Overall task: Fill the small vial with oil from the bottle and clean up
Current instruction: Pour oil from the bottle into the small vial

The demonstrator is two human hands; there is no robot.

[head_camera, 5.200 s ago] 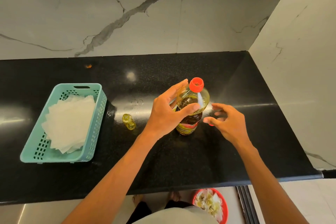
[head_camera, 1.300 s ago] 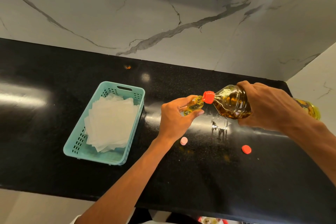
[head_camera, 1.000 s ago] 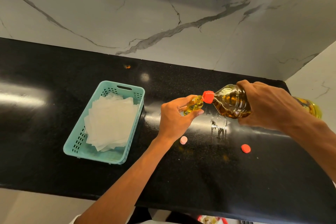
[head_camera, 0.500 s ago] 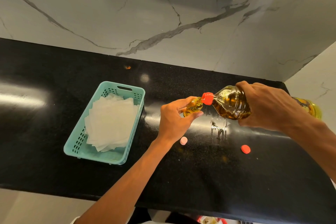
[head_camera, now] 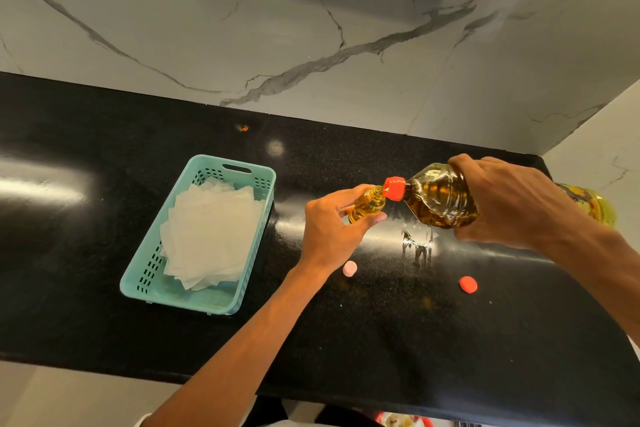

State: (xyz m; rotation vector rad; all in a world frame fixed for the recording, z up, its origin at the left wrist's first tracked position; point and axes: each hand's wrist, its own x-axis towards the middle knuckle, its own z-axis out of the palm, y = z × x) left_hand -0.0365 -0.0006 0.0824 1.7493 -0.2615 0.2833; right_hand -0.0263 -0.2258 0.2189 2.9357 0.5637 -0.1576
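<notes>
Since half a second ago almost nothing is changing: the bottle [head_camera: 440,198] is still lying tilted, its red neck meeting the mouth of the vial [head_camera: 366,206], both held in the air to the right of the basket [head_camera: 145,274]. The left hand [head_camera: 329,229] is curling fingers and thumb round the vial; the right hand [head_camera: 509,204] is wrapping the bottle's body. A pink cap [head_camera: 349,268] and a red cap [head_camera: 468,284] are lying on the counter [head_camera: 381,340], also right of the basket

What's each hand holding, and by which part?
Left hand holds the small vial by its body. Right hand grips the oil bottle around its middle, tilted, neck at the vial's mouth.
</notes>
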